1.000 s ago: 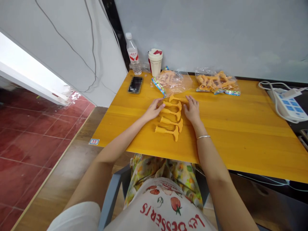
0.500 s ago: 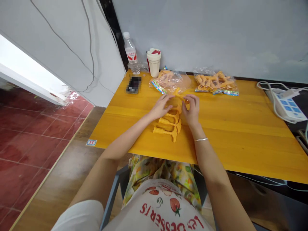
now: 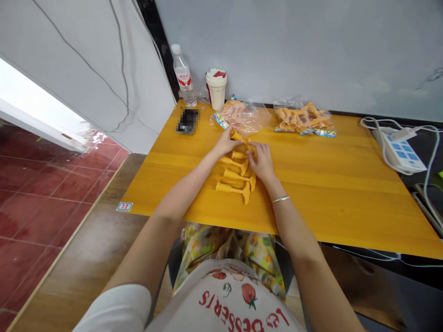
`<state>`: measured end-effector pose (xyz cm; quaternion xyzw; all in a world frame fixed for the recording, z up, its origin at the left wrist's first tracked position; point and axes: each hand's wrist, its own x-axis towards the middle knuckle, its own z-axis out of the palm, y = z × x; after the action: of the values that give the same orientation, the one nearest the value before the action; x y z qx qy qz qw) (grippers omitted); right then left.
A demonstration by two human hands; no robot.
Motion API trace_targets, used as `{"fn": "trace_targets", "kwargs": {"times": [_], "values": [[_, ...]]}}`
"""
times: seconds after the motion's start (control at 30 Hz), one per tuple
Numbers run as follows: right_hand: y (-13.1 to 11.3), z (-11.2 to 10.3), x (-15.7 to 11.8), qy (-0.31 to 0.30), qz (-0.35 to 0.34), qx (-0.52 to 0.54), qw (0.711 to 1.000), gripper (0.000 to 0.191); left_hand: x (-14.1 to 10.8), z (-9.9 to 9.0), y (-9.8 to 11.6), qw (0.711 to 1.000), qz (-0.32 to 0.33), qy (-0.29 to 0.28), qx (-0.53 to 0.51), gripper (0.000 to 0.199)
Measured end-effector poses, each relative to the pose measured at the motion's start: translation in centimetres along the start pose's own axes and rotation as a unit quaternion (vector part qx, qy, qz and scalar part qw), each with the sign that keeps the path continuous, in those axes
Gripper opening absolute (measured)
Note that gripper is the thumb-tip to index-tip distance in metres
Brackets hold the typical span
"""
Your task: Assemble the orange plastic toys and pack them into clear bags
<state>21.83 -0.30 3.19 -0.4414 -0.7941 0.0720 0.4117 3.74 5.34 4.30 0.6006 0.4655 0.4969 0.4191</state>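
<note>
Plastic bags (image 3: 304,129) hold orange moulded pieces (image 3: 302,114) (paler in one).

Yellow wooden tabletop (image 3: 328,193): along back edge, water bottle (image 3: 183,78), white lidded cup (image 3: 216,90), blurred phone (image 3: 187,121), left plastic bag (image 3: 240,116) and right plastic bag (image 3: 304,119), both holding orange pieces; mid-table, orange T-shaped pieces (image 3: 233,186) lying in a row, stems pointing left; numbered sticker (image 3: 124,206) at front-left corner
</note>
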Motion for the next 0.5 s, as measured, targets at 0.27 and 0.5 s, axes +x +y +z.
{"fn": "trace_targets", "kwargs": {"times": [0.27, 0.5], "values": [[1.7, 1.2, -0.5, -0.073, 0.026, -0.001, 0.997, 0.028, 0.3, -2.3, -1.3, 0.994, -0.042, 0.000, 0.101, 0.040], [2.5, 2.2, -0.5, -0.030, 0.098, 0.068, 0.992, 0.056, -3.2, -2.8, -1.9, 0.997, -0.035, 0.064, 0.031, 0.039]]}}
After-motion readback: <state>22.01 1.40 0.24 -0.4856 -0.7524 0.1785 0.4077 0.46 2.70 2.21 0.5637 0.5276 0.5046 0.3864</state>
